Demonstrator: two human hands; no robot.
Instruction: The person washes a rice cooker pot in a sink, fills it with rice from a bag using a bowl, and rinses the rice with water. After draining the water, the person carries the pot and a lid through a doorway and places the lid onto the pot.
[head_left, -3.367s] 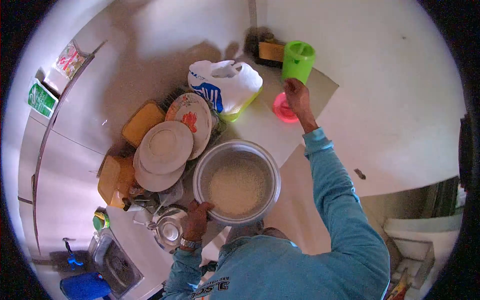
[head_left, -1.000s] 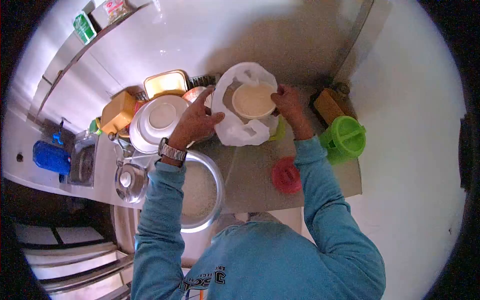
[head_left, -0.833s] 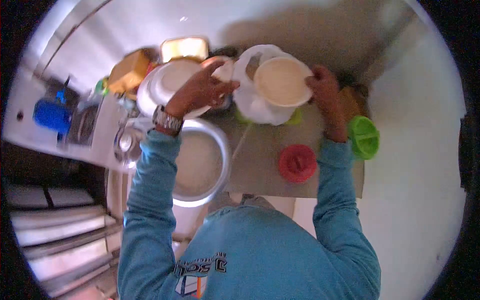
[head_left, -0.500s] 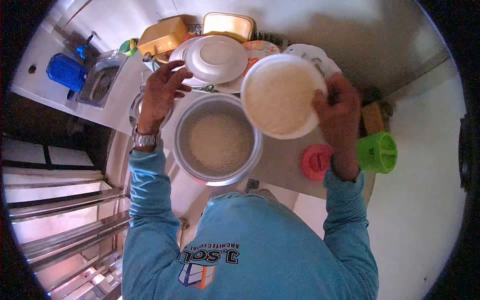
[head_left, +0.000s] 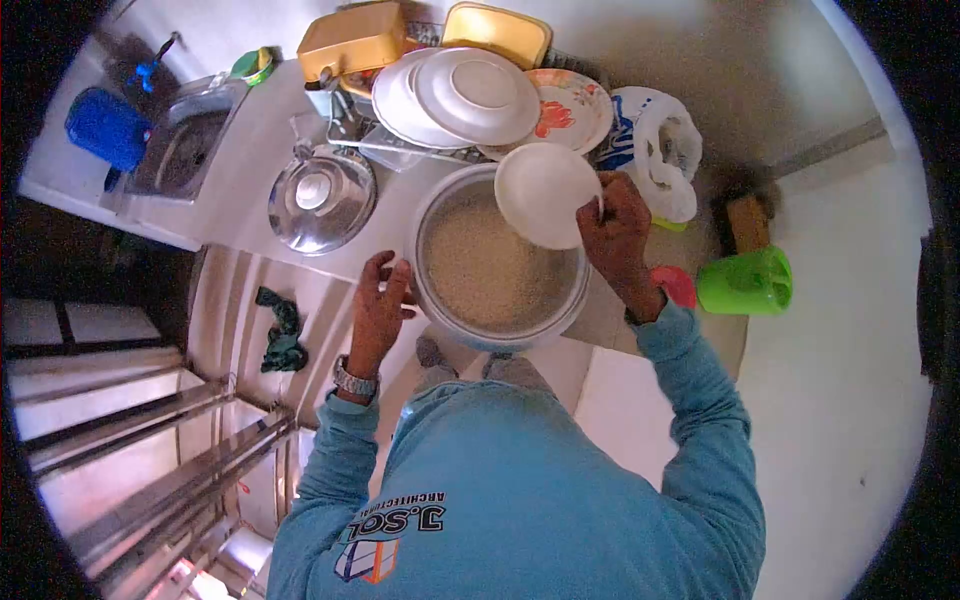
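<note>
My right hand [head_left: 618, 230] grips a white bowl [head_left: 545, 195] by its right edge. The bowl is tilted over the right back part of a large metal pot [head_left: 478, 334], and its inside looks bare. Pale grains that look like uncooked rice [head_left: 478, 270] cover the pot's bottom. My left hand [head_left: 380, 305], with a metal watch at the wrist, is beside the pot's left rim. Its fingers are apart and hold nothing.
A shiny pot lid [head_left: 322, 205] lies left of the pot. Behind stand white plates [head_left: 480, 95], a floral plate [head_left: 580, 110] and a plastic bag [head_left: 665, 150]. At right are a green container [head_left: 748, 282] and a red lid [head_left: 675, 285]; a sink [head_left: 190, 140] is far left.
The bowl, full of pale grains before, has moved over the pot and now looks bare inside. My left hand has come down from near the plates to the pot's left rim.
</note>
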